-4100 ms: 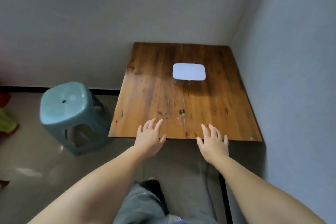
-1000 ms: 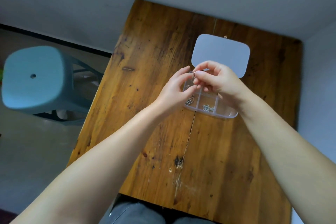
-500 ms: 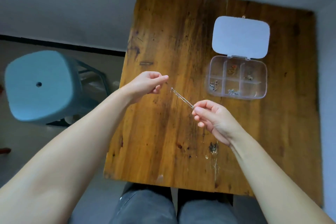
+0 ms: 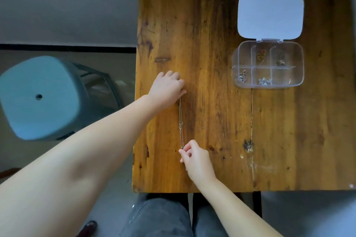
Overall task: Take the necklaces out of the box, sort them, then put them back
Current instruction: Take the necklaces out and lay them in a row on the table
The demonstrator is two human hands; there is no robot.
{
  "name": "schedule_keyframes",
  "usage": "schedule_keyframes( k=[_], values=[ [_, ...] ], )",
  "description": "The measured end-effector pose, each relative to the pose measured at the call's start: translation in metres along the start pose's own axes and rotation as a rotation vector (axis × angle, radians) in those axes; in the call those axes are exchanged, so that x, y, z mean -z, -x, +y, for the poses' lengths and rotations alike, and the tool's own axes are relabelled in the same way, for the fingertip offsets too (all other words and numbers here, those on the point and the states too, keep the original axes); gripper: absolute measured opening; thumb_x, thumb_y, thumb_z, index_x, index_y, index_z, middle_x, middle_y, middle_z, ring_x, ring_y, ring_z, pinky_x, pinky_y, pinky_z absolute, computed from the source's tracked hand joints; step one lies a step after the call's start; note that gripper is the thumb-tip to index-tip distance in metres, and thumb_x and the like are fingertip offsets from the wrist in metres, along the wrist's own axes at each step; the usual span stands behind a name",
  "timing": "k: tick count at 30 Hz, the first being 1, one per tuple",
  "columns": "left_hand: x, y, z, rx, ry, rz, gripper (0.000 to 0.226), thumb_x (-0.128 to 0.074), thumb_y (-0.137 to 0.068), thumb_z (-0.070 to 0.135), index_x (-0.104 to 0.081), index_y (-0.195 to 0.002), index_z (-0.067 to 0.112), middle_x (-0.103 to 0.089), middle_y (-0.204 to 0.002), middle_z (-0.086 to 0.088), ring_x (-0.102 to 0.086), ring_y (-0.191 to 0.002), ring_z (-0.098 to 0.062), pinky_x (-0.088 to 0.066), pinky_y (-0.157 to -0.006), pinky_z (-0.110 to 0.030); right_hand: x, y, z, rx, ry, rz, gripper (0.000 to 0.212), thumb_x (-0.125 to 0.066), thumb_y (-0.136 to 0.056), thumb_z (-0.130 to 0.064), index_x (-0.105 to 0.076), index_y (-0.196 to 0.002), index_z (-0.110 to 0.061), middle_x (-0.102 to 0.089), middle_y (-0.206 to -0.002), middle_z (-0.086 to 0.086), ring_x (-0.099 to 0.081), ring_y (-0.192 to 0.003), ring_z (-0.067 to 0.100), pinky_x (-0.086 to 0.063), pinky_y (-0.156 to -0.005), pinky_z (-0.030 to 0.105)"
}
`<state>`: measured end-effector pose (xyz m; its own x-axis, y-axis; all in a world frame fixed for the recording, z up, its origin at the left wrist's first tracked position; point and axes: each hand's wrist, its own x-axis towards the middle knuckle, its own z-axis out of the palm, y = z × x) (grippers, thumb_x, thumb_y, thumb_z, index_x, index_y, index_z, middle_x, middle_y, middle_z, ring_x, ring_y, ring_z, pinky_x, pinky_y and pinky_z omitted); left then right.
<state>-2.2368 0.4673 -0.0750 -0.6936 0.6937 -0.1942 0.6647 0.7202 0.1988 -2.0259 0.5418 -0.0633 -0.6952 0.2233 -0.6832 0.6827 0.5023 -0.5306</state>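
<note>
A thin silver necklace [image 4: 180, 121] is stretched straight along the left part of the wooden table [image 4: 212, 44], running from far to near. My left hand [image 4: 167, 87] pinches its far end, knuckles up. My right hand [image 4: 194, 157] pinches its near end between thumb and fingertips. A clear plastic box [image 4: 235, 75] with several compartments sits open at the far right, its white lid [image 4: 269, 15] laid flat behind it. Small necklaces lie bunched in several of its compartments; one [image 4: 261, 56] has red and gold parts.
A blue-green plastic stool [image 4: 38, 98] stands on the floor left of the table. Grey walls close the far side and the right side. My knees in grey trousers [image 4: 159, 217] show below the table's near edge.
Both hands have moved left and down to the table with the necklace. It now runs far to near instead of slanting between the hands. The box is open, which it was not at the start.
</note>
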Motion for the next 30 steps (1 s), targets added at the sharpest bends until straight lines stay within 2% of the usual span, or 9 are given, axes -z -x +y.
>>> schedule_keyframes(
  k=[4, 10, 12, 15, 18, 23, 25, 27, 30],
  values=[
    [-0.005, 0.001, 0.001, -0.024, -0.068, 0.024, 0.026, -0.050, -0.093, 0.031, -0.058, -0.103, 0.008, -0.054, -0.106, -0.012, -0.048, -0.098, -0.031, -0.039, -0.080, -0.042, 0.009, -0.002, -0.001, 0.102, 0.145, -0.036, 0.014, -0.052, -0.094, -0.035, -0.052, -0.094, -0.021, -0.066, -0.073, -0.003, -0.063, -0.063, 0.010, -0.057, -0.060, 0.026],
    [0.011, -0.019, 0.042, -0.030, 0.087, 0.072, 0.036, -0.052, -0.092, 0.031, -0.048, -0.122, 0.012, -0.056, -0.118, -0.013, -0.050, -0.108, -0.030, -0.043, -0.088, -0.041, 0.119, -0.035, -0.006, 0.178, -0.059, 0.252, 0.010, -0.048, -0.096, -0.026, -0.057, -0.099, -0.023, -0.064, -0.071, -0.009, -0.059, -0.057, 0.003, -0.040, -0.045, 0.010],
    [0.015, -0.032, 0.068, -0.057, 0.175, 0.104, 0.043, -0.054, -0.092, 0.029, -0.042, -0.131, 0.015, -0.057, -0.121, -0.012, -0.052, -0.109, -0.029, -0.045, -0.089, -0.039, 0.174, -0.060, -0.007, 0.227, -0.046, 0.405, 0.013, -0.048, -0.096, -0.018, -0.060, -0.100, -0.019, -0.067, -0.082, -0.004, -0.061, -0.066, 0.008, -0.042, -0.053, 0.012],
    [0.016, -0.051, 0.105, -0.056, 0.270, 0.134, 0.045, -0.055, -0.092, 0.026, -0.041, -0.133, 0.016, -0.058, -0.117, -0.011, -0.053, -0.104, -0.028, -0.047, -0.081, -0.037, 0.242, -0.108, -0.008, 0.305, 0.171, 0.530, 0.024, -0.044, -0.096, -0.008, -0.065, -0.108, -0.010, -0.067, -0.108, 0.010, -0.062, -0.095, 0.020, -0.048, -0.079, 0.026],
    [0.013, -0.063, 0.126, 0.027, 0.305, 0.134, 0.032, -0.053, -0.093, 0.027, -0.052, -0.122, 0.015, -0.059, -0.115, -0.009, -0.053, -0.102, -0.024, -0.046, -0.077, -0.033, 0.280, -0.152, -0.013, 0.362, 0.459, 0.487, 0.031, -0.040, -0.098, -0.011, -0.063, -0.119, -0.012, -0.064, -0.121, 0.012, -0.060, -0.106, 0.030, -0.050, -0.084, 0.036],
    [0.014, -0.072, 0.137, 0.084, 0.280, 0.173, 0.019, -0.053, -0.094, 0.025, -0.062, -0.104, 0.012, -0.065, -0.099, -0.007, -0.053, -0.091, -0.024, -0.035, -0.067, -0.029, 0.301, -0.198, -0.017, 0.496, 1.059, 0.313, 0.023, -0.047, -0.094, -0.010, -0.062, -0.112, -0.013, -0.066, -0.101, 0.016, -0.060, -0.090, 0.038, -0.046, -0.063, 0.032],
    [0.015, -0.072, 0.138, 0.097, 0.270, 0.173, 0.018, -0.053, -0.093, 0.026, -0.063, -0.103, 0.013, -0.066, -0.098, -0.006, -0.054, -0.090, -0.023, -0.035, -0.067, -0.028, 0.303, -0.205, -0.017, 0.460, 1.062, 0.253, 0.017, -0.050, -0.091, -0.022, -0.063, -0.096, -0.012, -0.063, -0.089, 0.011, -0.060, -0.085, 0.034, -0.047, -0.064, 0.032],
    [0.014, -0.071, 0.140, 0.107, 0.261, 0.172, 0.018, -0.053, -0.093, 0.026, -0.063, -0.102, 0.013, -0.067, -0.098, -0.006, -0.054, -0.089, -0.023, -0.035, -0.067, -0.029, 0.306, -0.204, -0.018, 0.378, 0.878, 0.201, 0.035, -0.043, -0.087, -0.042, -0.059, -0.075, -0.014, -0.056, -0.070, 0.004, -0.058, -0.078, 0.029, -0.045, -0.063, 0.031],
    [0.014, -0.068, 0.143, 0.138, 0.281, 0.188, 0.015, -0.054, -0.093, 0.024, -0.062, -0.097, 0.012, -0.069, -0.094, -0.006, -0.052, -0.084, -0.024, -0.032, -0.065, -0.029, 0.309, -0.199, -0.018, 0.418, 1.004, 0.171, 0.020, -0.046, -0.089, -0.026, -0.054, -0.080, -0.010, -0.053, -0.067, 0.004, -0.055, -0.073, 0.031, -0.040, -0.055, 0.032]
  ],
)
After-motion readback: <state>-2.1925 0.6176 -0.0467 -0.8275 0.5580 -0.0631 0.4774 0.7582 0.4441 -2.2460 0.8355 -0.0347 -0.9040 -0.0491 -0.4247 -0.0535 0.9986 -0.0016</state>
